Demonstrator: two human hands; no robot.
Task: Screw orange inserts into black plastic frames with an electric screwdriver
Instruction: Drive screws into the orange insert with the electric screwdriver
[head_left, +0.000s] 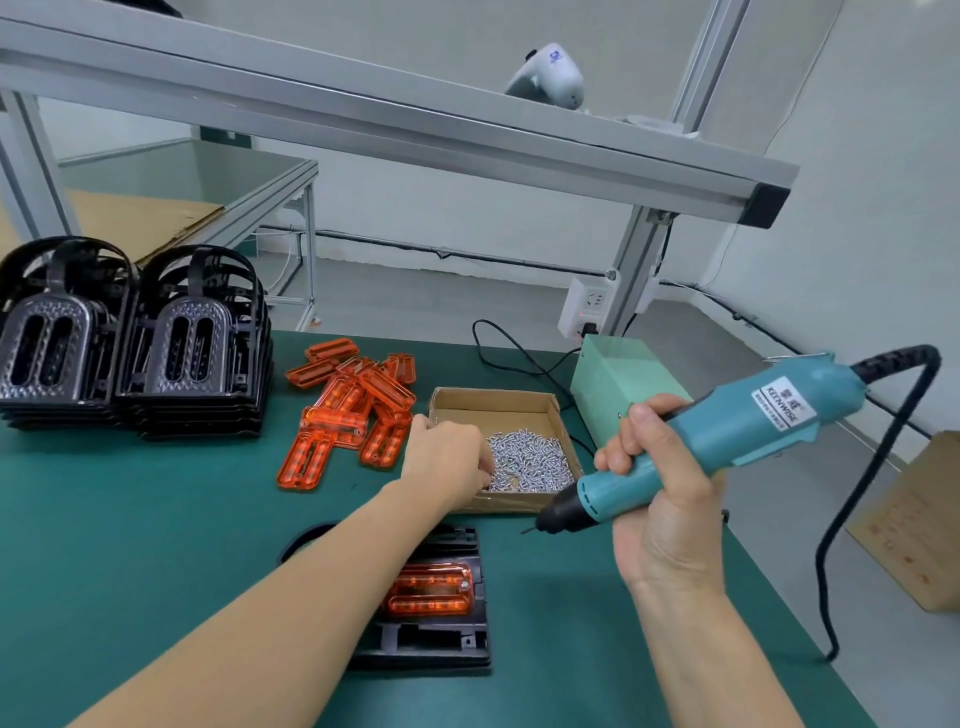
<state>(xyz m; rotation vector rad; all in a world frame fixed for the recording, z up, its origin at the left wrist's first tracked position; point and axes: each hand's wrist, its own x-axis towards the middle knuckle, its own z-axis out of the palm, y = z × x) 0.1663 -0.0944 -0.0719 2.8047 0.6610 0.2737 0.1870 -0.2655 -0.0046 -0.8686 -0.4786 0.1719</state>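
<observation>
Presently on green tabletop (156, 519): black frame (441, 644) near centre, orange insert (431, 590) seated in it. Loose inserts (353, 410) heaped farther left; stacked frames (130, 343) far left. Cardboard box (498, 405) of screws (530, 462) just right of heap. Left hand (447, 462) curled into box, fingertips among screws; whether one is pinched, cannot tell. Right hand (660, 499) wrapped round electric screwdriver (727, 441), bit aloft, clear of frame. Screws likely tiny, light, slippery: pinch by shank. Insert probably rigid, brittle; steady at edges.

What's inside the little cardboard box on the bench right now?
The cardboard box holds a pile of small silver screws. The left hand reaches into it, covering the screws under its fingers and the box's near-left corner.
</observation>
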